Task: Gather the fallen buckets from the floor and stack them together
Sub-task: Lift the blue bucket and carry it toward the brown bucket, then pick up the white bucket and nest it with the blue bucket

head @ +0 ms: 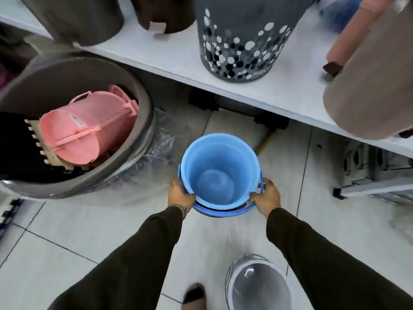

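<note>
A light blue bucket (pixel 218 171) stands upright in the middle of the view, nested in another blue bucket whose darker rim (pixel 223 213) shows just below it. My left hand (pixel 180 194) grips the rim on the left side. My right hand (pixel 267 195) grips the rim and the blue handle on the right side. A clear grey bucket (pixel 257 285) stands on the floor tiles near my foot, at the bottom right, apart from both hands.
A big grey tub (pixel 143 104) wrapped in plastic stands at the left, holding a pink bucket (pixel 89 128) and foam mats. A white shelf (pixel 178 61) runs across the top with a dotted grey bin (pixel 243 41), dark bins and a beige bin (pixel 368 86). My shoe (pixel 194 294) is at the bottom.
</note>
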